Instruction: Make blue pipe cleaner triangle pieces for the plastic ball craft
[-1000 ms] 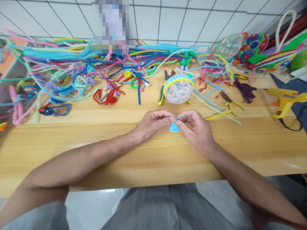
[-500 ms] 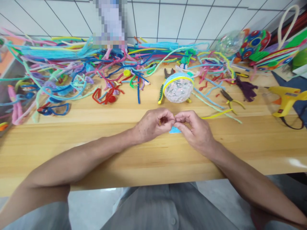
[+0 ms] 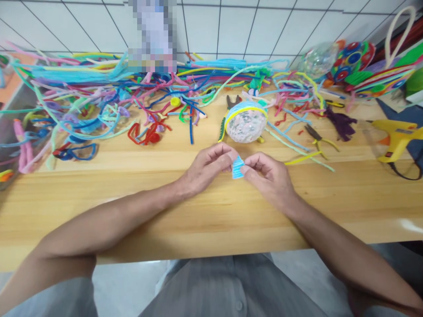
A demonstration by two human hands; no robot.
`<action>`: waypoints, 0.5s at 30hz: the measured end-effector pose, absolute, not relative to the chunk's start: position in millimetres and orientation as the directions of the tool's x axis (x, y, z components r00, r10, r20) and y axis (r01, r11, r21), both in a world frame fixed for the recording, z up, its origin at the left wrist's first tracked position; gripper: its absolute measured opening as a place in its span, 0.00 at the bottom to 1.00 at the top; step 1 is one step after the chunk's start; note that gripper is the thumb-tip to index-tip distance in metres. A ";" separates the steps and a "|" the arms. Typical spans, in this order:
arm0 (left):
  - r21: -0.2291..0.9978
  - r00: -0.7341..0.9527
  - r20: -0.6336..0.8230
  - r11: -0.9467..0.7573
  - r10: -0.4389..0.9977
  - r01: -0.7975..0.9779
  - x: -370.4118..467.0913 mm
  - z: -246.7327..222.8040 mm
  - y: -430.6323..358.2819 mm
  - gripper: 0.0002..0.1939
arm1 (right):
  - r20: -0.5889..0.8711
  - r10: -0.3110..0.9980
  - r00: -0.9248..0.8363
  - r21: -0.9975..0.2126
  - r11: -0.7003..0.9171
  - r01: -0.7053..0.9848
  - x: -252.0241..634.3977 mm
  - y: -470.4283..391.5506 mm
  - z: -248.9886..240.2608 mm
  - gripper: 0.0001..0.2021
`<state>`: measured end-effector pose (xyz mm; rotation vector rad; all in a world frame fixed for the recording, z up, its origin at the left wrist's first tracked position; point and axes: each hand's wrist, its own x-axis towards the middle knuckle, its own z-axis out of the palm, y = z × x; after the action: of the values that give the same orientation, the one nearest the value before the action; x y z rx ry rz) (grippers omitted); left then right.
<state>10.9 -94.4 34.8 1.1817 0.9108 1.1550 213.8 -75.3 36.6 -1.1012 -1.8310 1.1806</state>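
Observation:
Between my two hands is a small light-blue ridged piece [image 3: 238,167], apparently made of pipe cleaner rows laid side by side. My left hand [image 3: 211,167] pinches its upper left edge between thumb and fingers. On the other side, my right hand [image 3: 269,178] grips its right edge with thumb and curled fingers. Just beyond the hands sits a clear ball [image 3: 246,125] with sparkly filling, ringed by yellow and blue pipe cleaner. Pliers with green and yellow handles [image 3: 233,102] lie partly hidden under it.
Heaps of coloured pipe cleaners [image 3: 99,79] line the back of the wooden table [image 3: 148,220]. To the right lie small pliers [image 3: 317,138], a purple tassel-like bundle [image 3: 340,123] and a yellow glue gun [image 3: 396,138]. A yellow pipe cleaner [image 3: 302,158] reaches toward my right hand.
The light-blue piece has been lifted and tilted, and more of it shows between the hands. My left thumb has turned upward over its edge, and the fingertips have moved slightly apart.

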 end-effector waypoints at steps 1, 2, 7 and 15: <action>0.983 0.211 0.040 -0.001 0.977 -0.183 10.8 33.8 -94.1 0.16 | 0.103 0.909 -0.404 -0.926 0.236 0.294 213.6 -75.6 37.1 0.04; 0.984 0.218 0.036 0.003 0.975 -0.175 10.6 32.6 -93.7 0.16 | 0.106 0.909 -0.404 -0.920 0.244 0.307 213.3 -76.1 37.7 0.04; 0.996 0.248 0.059 -0.039 0.967 -0.083 8.7 29.9 -93.8 0.17 | 0.129 0.893 -0.431 -0.872 0.309 0.380 212.0 -78.5 40.2 0.03; 0.989 0.174 0.145 -0.137 0.974 -0.058 6.4 38.2 -96.5 0.17 | 0.410 0.756 -0.510 -0.548 0.651 0.525 216.8 -83.5 44.5 0.05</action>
<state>6.4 -96.5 38.2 1.3568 0.9724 1.1975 216.8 -83.5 44.5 -0.9899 -2.2333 0.4725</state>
